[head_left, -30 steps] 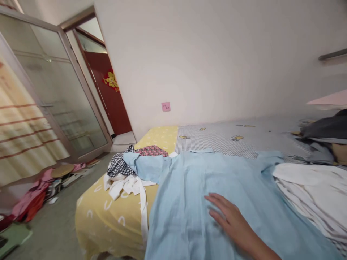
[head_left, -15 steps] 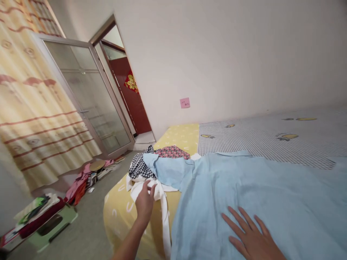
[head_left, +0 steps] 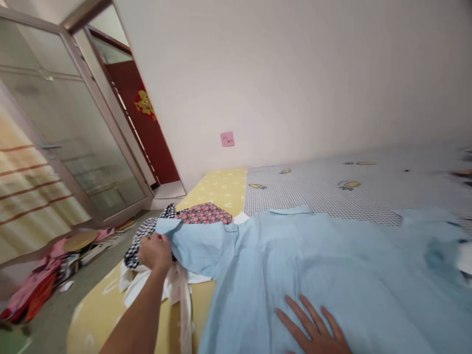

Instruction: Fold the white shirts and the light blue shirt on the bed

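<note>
- The right hand [head_left: 313,332] is laid flat on the light blue shirt [head_left: 306,265], with the fingers spread wide and nothing gripped; the shirt appears to be pinned by it so that the cloth stays spread.
- The left hand [head_left: 155,251] is closed narrowly on the edge of the shirt's sleeve [head_left: 197,248], which seems to be held up by it, clear of the clothes beneath.
- The shirt is spread across the near part of the bed [head_left: 94,302], with its collar [head_left: 289,210] turned toward the far wall.
- A white cloth [head_left: 177,290] and a black-and-white checked cloth [head_left: 142,246] are heaped under the sleeve near the bed's left edge, and a pink patterned cloth [head_left: 204,214] lies just beyond.
- The far end of the bed is covered by a yellow sheet [head_left: 221,189] and a grey checked sheet [head_left: 317,194].
- Pink clothes [head_left: 37,280] and books [head_left: 92,250] are piled on the floor [head_left: 55,309] beside the bed's left edge.
- A pink note [head_left: 227,139] is stuck to the wall [head_left: 276,83] above the bed's far edge.
</note>
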Tool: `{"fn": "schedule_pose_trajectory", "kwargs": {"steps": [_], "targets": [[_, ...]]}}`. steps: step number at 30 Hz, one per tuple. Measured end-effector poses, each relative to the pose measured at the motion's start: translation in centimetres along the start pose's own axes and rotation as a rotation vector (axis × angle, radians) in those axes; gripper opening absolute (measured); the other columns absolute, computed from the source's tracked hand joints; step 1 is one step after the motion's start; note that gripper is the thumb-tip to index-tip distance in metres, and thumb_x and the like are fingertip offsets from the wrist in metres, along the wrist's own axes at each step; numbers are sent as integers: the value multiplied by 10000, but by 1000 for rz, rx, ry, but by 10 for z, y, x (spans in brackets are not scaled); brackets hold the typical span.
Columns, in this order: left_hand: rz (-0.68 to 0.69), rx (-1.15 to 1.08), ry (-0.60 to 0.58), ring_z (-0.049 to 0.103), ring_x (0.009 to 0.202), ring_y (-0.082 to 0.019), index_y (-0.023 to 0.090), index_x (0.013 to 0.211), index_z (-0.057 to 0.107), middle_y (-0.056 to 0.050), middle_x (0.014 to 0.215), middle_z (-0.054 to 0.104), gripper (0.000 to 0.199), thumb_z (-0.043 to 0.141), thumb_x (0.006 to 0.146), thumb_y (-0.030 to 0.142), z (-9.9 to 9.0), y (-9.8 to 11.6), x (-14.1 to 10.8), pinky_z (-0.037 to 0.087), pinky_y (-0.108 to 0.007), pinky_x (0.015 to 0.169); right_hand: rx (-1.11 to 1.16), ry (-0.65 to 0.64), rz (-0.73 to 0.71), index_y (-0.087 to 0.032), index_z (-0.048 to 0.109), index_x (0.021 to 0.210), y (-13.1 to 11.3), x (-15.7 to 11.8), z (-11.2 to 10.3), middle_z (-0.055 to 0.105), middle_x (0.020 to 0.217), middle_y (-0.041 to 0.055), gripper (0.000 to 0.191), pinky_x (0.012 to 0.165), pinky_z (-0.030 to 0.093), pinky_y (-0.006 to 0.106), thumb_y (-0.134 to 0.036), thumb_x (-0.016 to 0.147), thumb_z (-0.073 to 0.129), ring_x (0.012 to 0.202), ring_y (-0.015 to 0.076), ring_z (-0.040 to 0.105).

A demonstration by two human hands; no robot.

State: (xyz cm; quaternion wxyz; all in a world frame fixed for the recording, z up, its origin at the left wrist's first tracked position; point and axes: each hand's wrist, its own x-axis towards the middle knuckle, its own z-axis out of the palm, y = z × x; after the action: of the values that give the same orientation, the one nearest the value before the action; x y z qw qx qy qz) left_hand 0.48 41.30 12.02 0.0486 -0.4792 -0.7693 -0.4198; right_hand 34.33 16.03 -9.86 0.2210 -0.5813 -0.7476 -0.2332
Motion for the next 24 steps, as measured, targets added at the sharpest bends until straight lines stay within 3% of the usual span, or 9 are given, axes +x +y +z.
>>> {"fn": "schedule_pose_trajectory", "kwargs": {"steps": [5, 7, 10, 11, 14, 17, 19, 21, 24], "targets": [[-58, -362, -3, 574, 750, -241, 204, 653, 521, -27, 657, 542, 247, 424, 856, 305, -9, 77, -6, 474, -393, 744, 75, -168, 58, -475, 231, 1544, -6, 8, -20, 477, 1524, 0, 673, 993, 428, 567, -585, 938, 502, 1298, 371, 543], [25, -553, -82, 535, 628, -174, 211, 640, 497, 12, 587, 516, 302, 373, 891, 322, -15, 118, -38, 462, -309, 639, 124, -219, 96, -487, 239, 1538, -8, 12, -27, 455, 1541, 4, 656, 1015, 411, 595, -598, 943, 492, 1335, 381, 505], [238, -765, -224, 568, 603, -137, 206, 659, 526, 21, 604, 576, 357, 422, 921, 425, -37, 161, -120, 471, -256, 607, 175, -270, 142, -492, 300, 1520, -13, 16, -36, 437, 1557, 1, 614, 1052, 382, 621, -591, 947, 498, 1380, 380, 454], [357, -814, -286, 567, 586, -131, 212, 639, 519, 22, 587, 572, 372, 438, 930, 430, -46, 167, -152, 470, -249, 599, 179, -275, 152, -488, 337, 1508, -14, 17, -37, 443, 1554, -1, 599, 1060, 372, 632, -575, 943, 515, 1384, 382, 447], [1454, -738, -452, 583, 671, -129, 220, 771, 575, -15, 731, 636, 324, 367, 996, 324, -66, 159, -228, 467, -260, 652, 161, -244, 196, -417, 502, 1439, -17, 14, -33, 544, 1481, 29, 536, 1060, 393, 608, -526, 920, 572, 1330, 375, 507], [1957, -501, -486, 599, 800, -109, 260, 853, 612, 11, 896, 699, 178, 476, 967, 270, -62, 123, -241, 470, -248, 816, 141, -163, 186, -380, 578, 1387, -17, 8, -22, 624, 1393, 55, 494, 1046, 430, 563, -531, 917, 570, 1266, 356, 568], [1873, -217, -476, 615, 963, -106, 286, 988, 631, 9, 1099, 709, 90, 561, 931, 287, -48, 93, -212, 441, -257, 961, 131, -113, 150, -438, 527, 1415, -15, 6, -15, 594, 1430, 27, 506, 1038, 429, 600, -558, 924, 545, 1291, 366, 551], [1412, -16, -430, 613, 1088, -113, 322, 1060, 638, 19, 1196, 694, 186, 640, 879, 283, -34, 64, -163, 417, -260, 1029, 121, -86, 125, -499, 449, 1445, -13, 4, -10, 546, 1475, -8, 529, 1018, 434, 637, -588, 928, 516, 1314, 376, 531], [868, 120, -219, 575, 1218, -256, 229, 1193, 613, -132, 1310, 630, 298, 557, 901, 243, -20, 23, -89, 429, -428, 1059, 96, -70, 106, -532, 374, 1467, -10, 3, -8, 534, 1479, -33, 545, 992, 462, 626, -608, 938, 479, 1294, 364, 555]]}}
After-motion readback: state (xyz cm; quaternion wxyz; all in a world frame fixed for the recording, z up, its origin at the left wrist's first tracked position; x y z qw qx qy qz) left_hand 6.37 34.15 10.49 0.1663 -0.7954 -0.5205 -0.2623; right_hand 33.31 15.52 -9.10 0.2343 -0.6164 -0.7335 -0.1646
